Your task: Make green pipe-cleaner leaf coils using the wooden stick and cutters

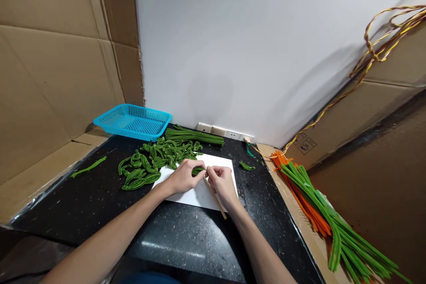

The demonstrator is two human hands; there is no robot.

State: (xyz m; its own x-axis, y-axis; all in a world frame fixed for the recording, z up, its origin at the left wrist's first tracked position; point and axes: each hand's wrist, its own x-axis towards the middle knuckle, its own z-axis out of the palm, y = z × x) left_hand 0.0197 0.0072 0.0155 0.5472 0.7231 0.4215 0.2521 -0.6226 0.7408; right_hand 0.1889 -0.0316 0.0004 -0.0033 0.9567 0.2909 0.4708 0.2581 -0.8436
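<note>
Both hands work close: the left hand (184, 177) grips a fuzzy green piece (198, 171), the right hand (223, 183) pinches its tip, right above the white sheet (191, 198) on the table (86, 206). A thin stick (220, 207) crosses the sheet's front edge; green loops (143, 172) crowd its back-left corner!

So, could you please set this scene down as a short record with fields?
Left hand: fingers closed on a green fuzzy piece
Right hand: fingers pinched at that piece's end
Under the hands: white sheet; thin stick, its near end past the sheet's edge
Left of the sheet: pile of green looped shapes
Behind: dark green bundle; blue basket at back left
Far right: bright green strips partly over orange strips
</note>
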